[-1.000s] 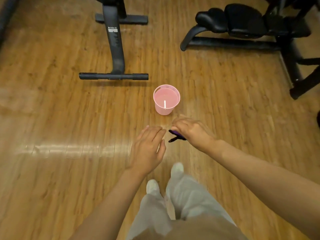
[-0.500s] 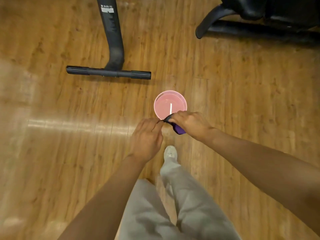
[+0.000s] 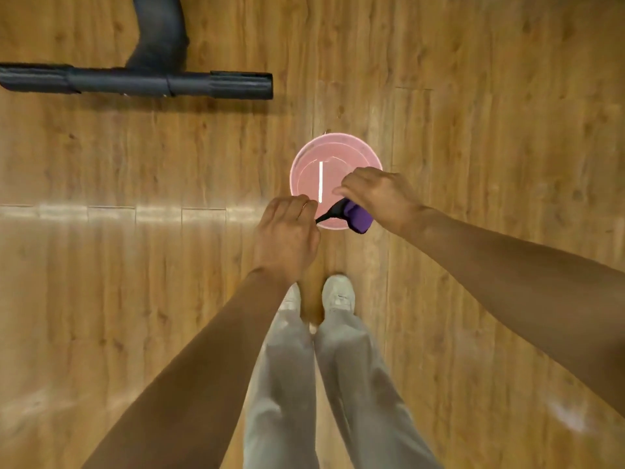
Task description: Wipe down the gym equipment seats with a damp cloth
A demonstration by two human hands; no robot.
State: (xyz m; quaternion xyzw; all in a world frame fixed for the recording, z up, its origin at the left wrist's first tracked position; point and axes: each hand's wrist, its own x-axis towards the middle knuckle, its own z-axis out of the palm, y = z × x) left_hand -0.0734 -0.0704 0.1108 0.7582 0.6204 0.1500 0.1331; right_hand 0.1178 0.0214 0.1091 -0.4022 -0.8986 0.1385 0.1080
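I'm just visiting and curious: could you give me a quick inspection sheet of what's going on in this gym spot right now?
Surface: wooden floor, glossy, with a streak of glare.
Job's things: purple cloth held over a pink bucket standing on the floor.
Clutter: nothing seen.
Hands: left hand pinches the cloth's dark end; right hand grips the purple bundle.
Cables: nothing seen.
Surroundings: black equipment base bar on the floor beyond the bucket; the person's white shoes and grey trousers below.
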